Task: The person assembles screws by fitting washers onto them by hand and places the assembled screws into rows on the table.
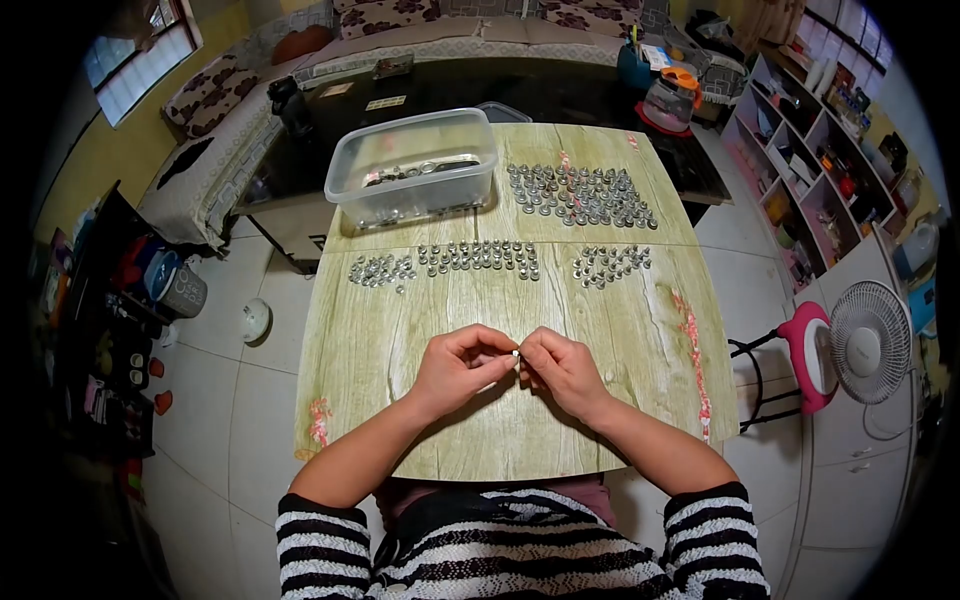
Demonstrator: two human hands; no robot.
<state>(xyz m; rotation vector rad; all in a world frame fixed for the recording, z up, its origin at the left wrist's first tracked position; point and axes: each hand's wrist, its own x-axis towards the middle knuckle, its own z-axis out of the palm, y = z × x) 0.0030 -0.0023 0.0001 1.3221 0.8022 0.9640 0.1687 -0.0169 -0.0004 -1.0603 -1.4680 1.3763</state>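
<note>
Centre of frame | left hand point(455, 370), right hand point(565, 372): fingertips clamped on one small piece point(516, 353) | upper middle: clear tub point(415, 207)

- The bench point(630, 375) has a pale, greenish wood-grain top with a seam running across it.
- A clear plastic tub point(415, 207) stands at its far left, with dark and metallic items inside.
- Right of the tub, a large block of small metal pieces point(590, 195) stands in close rows.
- Nearer, three smaller groups line up: a left cluster point(382, 270), a middle set point(480, 258) in rows, and a right cluster point(612, 266).
- Red-and-white patches point(692, 360) mark the surface, mainly near the side edges.
</note>
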